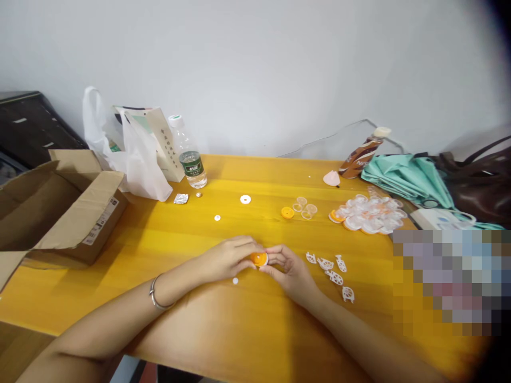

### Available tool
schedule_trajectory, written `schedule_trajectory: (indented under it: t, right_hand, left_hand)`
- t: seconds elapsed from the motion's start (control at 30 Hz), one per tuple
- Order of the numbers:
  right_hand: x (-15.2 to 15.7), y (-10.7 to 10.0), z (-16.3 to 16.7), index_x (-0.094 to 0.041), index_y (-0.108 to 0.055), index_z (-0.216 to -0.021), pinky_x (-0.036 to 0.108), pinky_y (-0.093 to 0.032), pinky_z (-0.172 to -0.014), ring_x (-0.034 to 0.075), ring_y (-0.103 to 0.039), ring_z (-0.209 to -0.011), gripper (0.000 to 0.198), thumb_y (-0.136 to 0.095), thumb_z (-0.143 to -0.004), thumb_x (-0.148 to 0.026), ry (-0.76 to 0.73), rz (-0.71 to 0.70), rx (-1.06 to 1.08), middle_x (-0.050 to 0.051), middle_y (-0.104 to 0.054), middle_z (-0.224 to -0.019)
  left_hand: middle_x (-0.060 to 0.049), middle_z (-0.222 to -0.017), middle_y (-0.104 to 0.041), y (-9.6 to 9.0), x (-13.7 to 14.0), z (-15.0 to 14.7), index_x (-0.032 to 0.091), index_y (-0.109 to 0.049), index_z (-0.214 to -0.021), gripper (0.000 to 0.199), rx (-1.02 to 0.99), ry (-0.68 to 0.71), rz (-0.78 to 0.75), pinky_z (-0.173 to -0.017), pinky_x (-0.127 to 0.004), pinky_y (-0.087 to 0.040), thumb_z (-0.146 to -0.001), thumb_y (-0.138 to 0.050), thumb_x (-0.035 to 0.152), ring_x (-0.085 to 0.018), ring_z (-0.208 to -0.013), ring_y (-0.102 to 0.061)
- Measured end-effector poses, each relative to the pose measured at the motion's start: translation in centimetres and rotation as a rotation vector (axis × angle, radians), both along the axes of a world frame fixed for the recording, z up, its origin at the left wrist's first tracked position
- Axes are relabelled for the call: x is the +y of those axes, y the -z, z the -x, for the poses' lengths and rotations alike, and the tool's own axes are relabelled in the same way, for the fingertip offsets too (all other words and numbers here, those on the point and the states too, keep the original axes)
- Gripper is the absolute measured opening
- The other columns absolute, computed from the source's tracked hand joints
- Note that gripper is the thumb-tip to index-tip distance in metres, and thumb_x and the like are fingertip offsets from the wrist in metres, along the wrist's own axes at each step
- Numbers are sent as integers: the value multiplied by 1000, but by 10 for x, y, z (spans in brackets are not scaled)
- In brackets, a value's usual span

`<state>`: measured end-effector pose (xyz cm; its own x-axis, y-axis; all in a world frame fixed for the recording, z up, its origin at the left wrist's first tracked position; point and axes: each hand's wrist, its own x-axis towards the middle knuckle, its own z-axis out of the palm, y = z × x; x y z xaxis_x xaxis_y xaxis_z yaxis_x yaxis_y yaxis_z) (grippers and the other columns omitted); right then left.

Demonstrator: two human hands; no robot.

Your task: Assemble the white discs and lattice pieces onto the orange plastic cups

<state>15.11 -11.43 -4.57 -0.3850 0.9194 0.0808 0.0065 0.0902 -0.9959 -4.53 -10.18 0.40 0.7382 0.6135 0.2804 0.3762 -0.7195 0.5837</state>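
Between the fingertips of both hands is a round orange plastic disc (260, 259) with a white edge at its right. My left hand (235, 259) grips it from the left, thumb below and fingers above, covering part of it. From the right, my right hand (290, 272) pinches its rim. A small white disc (235, 281) lies just below my left hand. Right of my right hand, several white spoked plastic pieces (336, 277) are spread on the table. Beyond the hands lie another orange disc (287, 213), several small clear cups (306, 208) and a white ring (245, 199).
A pile of clear-topped orange and white pieces (369, 215) sits at the right, near a brown bottle (361, 157) and folded green cloth (407, 181). An open cardboard box (99, 234), a plastic bag (146, 165) and a water bottle (191, 162) stand left.
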Motion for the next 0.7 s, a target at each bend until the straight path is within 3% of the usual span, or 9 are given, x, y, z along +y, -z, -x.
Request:
schedule_trajectory:
  t: [0.5, 0.7]
  right_hand:
    - [2, -6, 0, -21, -56, -82, 28, -49, -71, 13, -62, -69, 24, -72, -65, -24, -41, 176, 133, -1, -66, -73]
    - [3, -13, -1, -21, -59, -91, 30, -47, -77, 13, -63, -74, 28, -70, -68, -30, -105, 314, 216, 2, -69, -83]
  left_hand:
    - [-11, -102, -59, 1, -1, 0, 14, -53, -112, 27, -10, 30, -32, -84, -26, -44, -87, -46, 22, -16, -93, -55]
    - [-5, -87, -63, -6, 0, -2, 15, -61, -101, 32, -102, -158, 215, -76, -23, -47, -75, -64, 33, -13, -81, -60]
